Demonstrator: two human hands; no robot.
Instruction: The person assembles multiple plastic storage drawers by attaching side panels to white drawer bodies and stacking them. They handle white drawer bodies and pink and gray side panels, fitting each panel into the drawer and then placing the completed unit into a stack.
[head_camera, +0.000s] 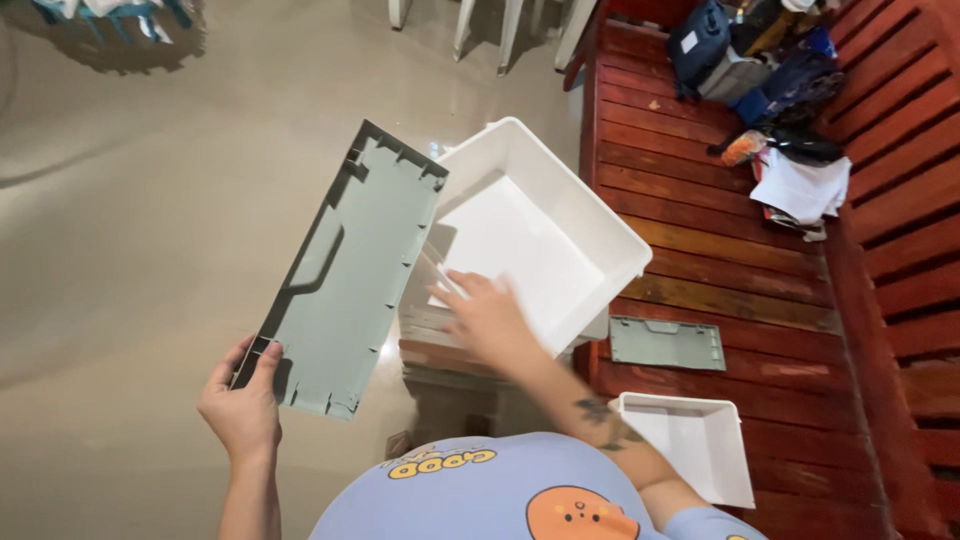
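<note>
Left hand (242, 405) first: grip is a pinch on the near bottom corner of the grey-green panel (347, 270), thumb on the ribbed inner face, fingers behind. Panel runs up and away from that grip, long axis tilted toward the far right, top corner ending just beside the rim of the white drawer bin (590, 225). Ribs and clip tabs face the camera; the moulded handle recess sits along its left edge.

Right of the panel: right hand (487, 318), fingers spread flat, pressed on the near edge of the bin where it rests on a stack of slatted parts (430, 340). Not closed on anything, just bracing. Bin extends away from that grip to the far right, open side up, overhanging the red slatted wooden surface (720, 260).

Right hand is the nearer one to the bin; left hand is well apart from it, only the panel's far end gets close.

Further right on the surface: second grey-green panel (667, 343) lying flat, smaller white bin (690, 440) near the right forearm, bags and papers (775, 90) at the far end.
</note>
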